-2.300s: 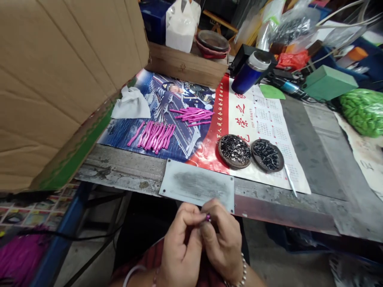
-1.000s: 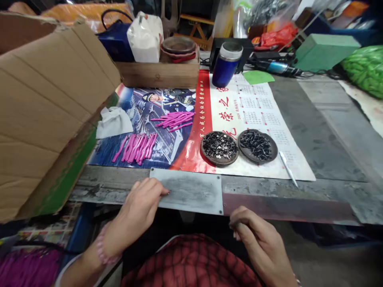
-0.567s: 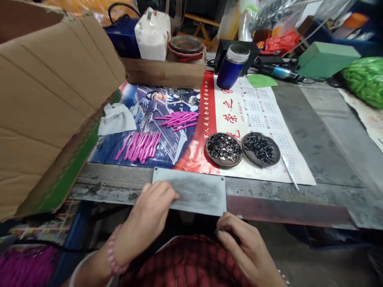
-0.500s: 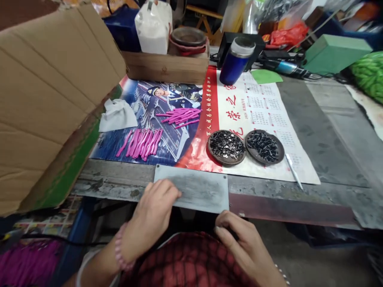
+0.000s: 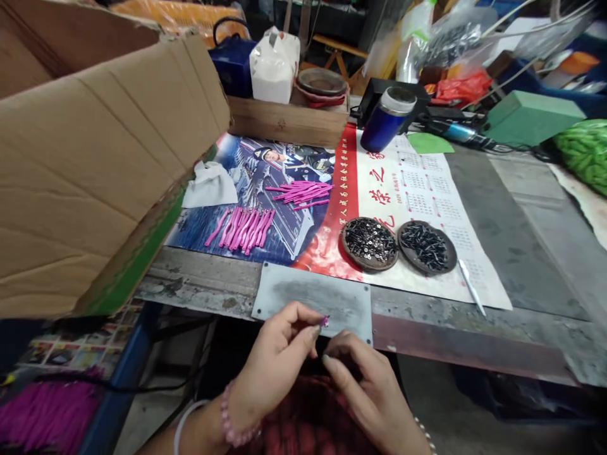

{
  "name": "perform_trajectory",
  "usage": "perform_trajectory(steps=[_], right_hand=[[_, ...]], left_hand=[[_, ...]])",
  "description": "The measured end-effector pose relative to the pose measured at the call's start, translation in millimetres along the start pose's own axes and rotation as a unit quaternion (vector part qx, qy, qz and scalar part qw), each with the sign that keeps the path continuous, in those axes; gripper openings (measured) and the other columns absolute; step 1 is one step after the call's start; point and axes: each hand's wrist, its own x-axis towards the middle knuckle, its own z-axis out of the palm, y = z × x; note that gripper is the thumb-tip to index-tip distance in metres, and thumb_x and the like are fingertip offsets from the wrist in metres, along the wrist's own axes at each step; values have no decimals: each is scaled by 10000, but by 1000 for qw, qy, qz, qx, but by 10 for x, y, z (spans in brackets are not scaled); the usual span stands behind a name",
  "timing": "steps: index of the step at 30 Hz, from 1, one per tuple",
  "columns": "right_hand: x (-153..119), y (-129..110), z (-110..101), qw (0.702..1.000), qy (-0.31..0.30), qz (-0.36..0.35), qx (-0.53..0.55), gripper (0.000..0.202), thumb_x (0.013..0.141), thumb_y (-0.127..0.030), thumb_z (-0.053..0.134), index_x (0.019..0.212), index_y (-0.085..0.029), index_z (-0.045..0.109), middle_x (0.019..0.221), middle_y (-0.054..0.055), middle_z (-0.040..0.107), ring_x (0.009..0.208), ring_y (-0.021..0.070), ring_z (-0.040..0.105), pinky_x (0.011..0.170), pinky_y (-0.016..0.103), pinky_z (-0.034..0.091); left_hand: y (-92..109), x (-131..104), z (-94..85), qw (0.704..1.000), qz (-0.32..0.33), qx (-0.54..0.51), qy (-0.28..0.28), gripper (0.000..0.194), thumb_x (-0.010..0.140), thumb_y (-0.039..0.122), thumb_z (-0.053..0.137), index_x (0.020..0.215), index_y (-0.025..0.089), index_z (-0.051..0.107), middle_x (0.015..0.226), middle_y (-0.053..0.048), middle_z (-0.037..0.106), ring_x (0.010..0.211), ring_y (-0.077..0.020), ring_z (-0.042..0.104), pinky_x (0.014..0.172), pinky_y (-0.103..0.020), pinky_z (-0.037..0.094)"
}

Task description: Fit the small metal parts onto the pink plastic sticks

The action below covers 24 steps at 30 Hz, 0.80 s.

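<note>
My left hand [image 5: 284,344] is closed in a pinch on a small magenta piece [image 5: 325,321], whose end shows a bit of shiny metal; the rest of it is hidden by my fingers. Beside it, my right hand [image 5: 363,373] is curled with thumb and fingers together; whatever it may hold is hidden. Both hands are over the near edge of a grey metal plate [image 5: 313,294]. Beyond the plate lie two groups of slim magenta plastic pieces: a row of handles [image 5: 244,229] and a loose pile [image 5: 303,193].
A round dish [image 5: 370,245] holds small metal parts with holes; another dish [image 5: 427,248] holds dark thin pieces. A white pen [image 5: 471,287], blue tumbler [image 5: 389,120] and white cloth [image 5: 209,184] rest on a poster calendar [image 5: 450,189]. A large cardboard box [image 5: 118,145] stands left.
My left hand has moved right and now shows the small magenta piece at its fingertips, close to my right hand. The view has shifted slightly, moving the table items right and down.
</note>
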Motion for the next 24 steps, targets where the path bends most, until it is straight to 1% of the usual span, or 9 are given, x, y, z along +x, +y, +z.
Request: perform_trajectory(steps=[1,3,9,14,16,18,20,22,24], right_hand=[[18,-11,10,1000,8,-1,4,147,1019,-219,502,897,-209,583,811,-5,626,722,120,609,662,200,479],[64,-35,27,999,33,-7,3,144,1014,-213,509,899,-205,594,807,-3,634,716,121,619,660,201,489],[156,-43,52,991,116,-43,-51,101,987,-180,545,919,-187,619,800,14,650,706,136,637,641,219,499],[171,-46,72,989,128,-36,-59,129,989,-173,530,873,-186,584,768,2,613,669,120,604,628,212,482],[198,-60,81,990,127,-34,-53,144,999,-180,511,869,-188,572,759,-3,599,654,115,592,616,208,474],[236,-69,102,986,141,-54,-67,162,1003,-177,504,848,-194,550,735,-15,578,627,108,573,593,202,456],[273,-62,137,975,169,-99,-106,189,1002,-165,493,818,-202,517,696,-29,540,588,103,538,565,204,423],[300,-39,181,961,194,-134,-144,225,997,-143,472,783,-210,481,656,-40,488,556,105,495,543,218,382],[310,-16,214,955,205,-143,-160,251,991,-121,445,760,-215,459,630,-44,444,534,111,456,526,235,346]], left_hand=[[6,-15,9,999,-31,-37,3,97,903,244,611,940,173,667,771,15,607,625,-105,558,619,-225,476],[12,-33,36,995,-56,-81,5,136,883,285,662,955,170,679,769,13,626,621,-95,548,612,-211,463],[-8,-90,127,994,-50,-101,1,221,870,357,709,963,158,681,737,6,630,597,-92,532,562,-195,428],[-98,-155,206,992,-45,-115,-18,248,947,396,624,1065,178,629,715,39,587,516,-58,453,497,-163,387],[-140,-176,246,994,-12,-110,-16,215,990,378,562,1090,196,621,768,32,604,557,-62,491,561,-169,445],[-174,-198,290,996,31,-86,5,190,1018,341,515,1102,209,624,874,1,654,716,-94,591,732,-209,516],[-200,-221,333,996,66,-57,30,185,1030,312,489,1109,215,625,987,-29,691,887,-135,639,871,-256,524],[-230,-243,362,995,86,-35,47,186,1037,299,473,1112,217,623,1039,-38,706,939,-151,652,893,-267,528],[-271,-258,375,993,100,-24,57,186,1041,295,465,1113,220,620,1037,-35,714,939,-154,663,876,-260,536]])
